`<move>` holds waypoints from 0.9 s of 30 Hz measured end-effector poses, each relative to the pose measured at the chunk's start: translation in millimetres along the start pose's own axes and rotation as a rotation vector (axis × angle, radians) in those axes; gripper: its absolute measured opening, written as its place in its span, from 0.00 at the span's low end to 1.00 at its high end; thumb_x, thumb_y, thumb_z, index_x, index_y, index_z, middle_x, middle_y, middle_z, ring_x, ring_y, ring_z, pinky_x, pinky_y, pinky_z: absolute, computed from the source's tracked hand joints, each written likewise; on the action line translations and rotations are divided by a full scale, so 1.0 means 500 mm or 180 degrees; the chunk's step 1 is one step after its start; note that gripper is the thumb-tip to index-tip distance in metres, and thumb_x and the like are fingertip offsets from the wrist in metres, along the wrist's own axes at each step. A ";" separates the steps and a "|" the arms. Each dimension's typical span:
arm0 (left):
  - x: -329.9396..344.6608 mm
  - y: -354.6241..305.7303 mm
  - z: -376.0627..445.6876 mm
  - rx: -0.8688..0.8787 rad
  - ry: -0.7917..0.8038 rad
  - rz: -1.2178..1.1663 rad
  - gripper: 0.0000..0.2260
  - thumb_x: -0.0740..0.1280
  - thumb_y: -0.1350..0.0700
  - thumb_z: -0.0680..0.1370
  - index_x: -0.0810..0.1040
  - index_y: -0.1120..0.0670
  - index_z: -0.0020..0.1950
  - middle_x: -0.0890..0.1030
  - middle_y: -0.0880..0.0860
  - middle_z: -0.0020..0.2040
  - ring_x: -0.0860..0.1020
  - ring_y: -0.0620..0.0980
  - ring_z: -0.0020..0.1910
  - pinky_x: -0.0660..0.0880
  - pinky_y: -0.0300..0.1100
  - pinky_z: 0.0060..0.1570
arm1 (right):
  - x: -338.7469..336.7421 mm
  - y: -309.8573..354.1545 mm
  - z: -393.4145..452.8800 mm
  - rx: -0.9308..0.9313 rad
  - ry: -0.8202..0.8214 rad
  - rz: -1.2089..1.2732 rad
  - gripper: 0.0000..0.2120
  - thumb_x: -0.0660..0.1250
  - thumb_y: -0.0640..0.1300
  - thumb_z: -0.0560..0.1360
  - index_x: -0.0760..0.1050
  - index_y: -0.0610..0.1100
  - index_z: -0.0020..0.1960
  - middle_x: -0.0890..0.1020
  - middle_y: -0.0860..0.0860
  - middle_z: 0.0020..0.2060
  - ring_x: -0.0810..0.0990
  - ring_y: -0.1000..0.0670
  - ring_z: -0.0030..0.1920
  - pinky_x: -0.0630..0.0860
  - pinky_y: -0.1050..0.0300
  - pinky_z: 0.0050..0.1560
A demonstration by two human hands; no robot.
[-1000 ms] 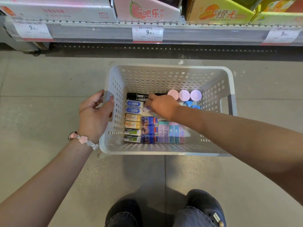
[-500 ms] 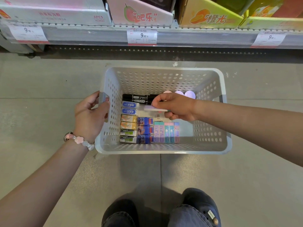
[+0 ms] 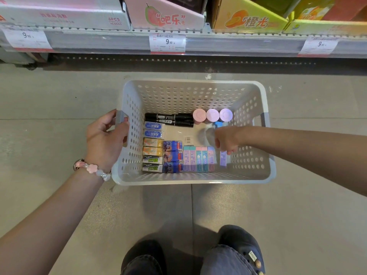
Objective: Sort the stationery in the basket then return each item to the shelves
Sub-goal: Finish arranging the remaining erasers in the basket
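A pale grey perforated basket (image 3: 190,92) stands on the floor. Inside lie two black markers (image 3: 168,120), rows of boxed erasers (image 3: 153,147), a row of pastel slim boxes (image 3: 198,158) and three round pastel caps (image 3: 212,115) at the back. My left hand (image 3: 105,139) grips the basket's left handle. My right hand (image 3: 226,140) reaches in from the right and pinches a purple slim box (image 3: 223,159), held upright just right of the pastel row.
A store shelf (image 3: 178,42) with price tags runs along the top, carrying cartons such as a pink one (image 3: 164,14) and a yellow one (image 3: 248,18). Grey tiled floor surrounds the basket. My dark shoes (image 3: 238,247) are at the bottom.
My right hand carried the purple slim box from the basket's back left, near the markers, to the front right beside the pastel row. The left hand stayed on the handle.
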State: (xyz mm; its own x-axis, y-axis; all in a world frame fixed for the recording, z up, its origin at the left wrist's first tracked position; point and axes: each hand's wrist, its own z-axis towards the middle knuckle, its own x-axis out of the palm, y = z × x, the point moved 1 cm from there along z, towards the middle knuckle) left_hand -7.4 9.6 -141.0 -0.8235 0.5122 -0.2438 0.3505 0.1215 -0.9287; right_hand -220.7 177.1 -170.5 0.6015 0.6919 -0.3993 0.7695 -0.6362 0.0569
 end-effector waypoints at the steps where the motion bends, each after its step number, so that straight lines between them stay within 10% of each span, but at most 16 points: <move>1: 0.000 0.001 0.001 0.0013 0.0007 0.0022 0.08 0.65 0.64 0.77 0.80 0.54 0.51 0.79 0.57 0.47 0.76 0.51 0.36 0.74 0.35 0.28 | 0.004 -0.001 0.009 0.0008 -0.0138 -0.0035 0.16 0.62 0.33 0.77 0.68 0.36 0.64 0.81 0.41 0.49 0.81 0.59 0.27 0.71 0.63 0.30; 5: -0.002 0.004 0.003 0.0025 0.0024 0.0029 0.08 0.65 0.65 0.76 0.80 0.54 0.51 0.79 0.57 0.46 0.77 0.51 0.35 0.75 0.36 0.29 | 0.028 0.004 0.015 -0.0021 -0.0613 -0.0701 0.15 0.62 0.33 0.77 0.71 0.34 0.63 0.78 0.43 0.58 0.79 0.43 0.58 0.77 0.53 0.51; 27: -0.004 0.003 -0.001 -0.0020 -0.0028 0.0025 0.09 0.66 0.63 0.77 0.80 0.51 0.52 0.81 0.50 0.44 0.79 0.43 0.33 0.77 0.38 0.32 | 0.062 0.019 0.028 0.0049 -0.0993 -0.0649 0.14 0.62 0.41 0.77 0.71 0.39 0.61 0.77 0.45 0.57 0.78 0.45 0.56 0.76 0.57 0.49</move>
State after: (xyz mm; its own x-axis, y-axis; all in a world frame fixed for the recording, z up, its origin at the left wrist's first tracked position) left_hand -5.2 9.0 -141.6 -0.8247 0.5057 -0.2535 0.3597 0.1229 -0.9249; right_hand -197.9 187.7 -195.0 0.3400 0.6691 -0.6608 0.8620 -0.5027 -0.0655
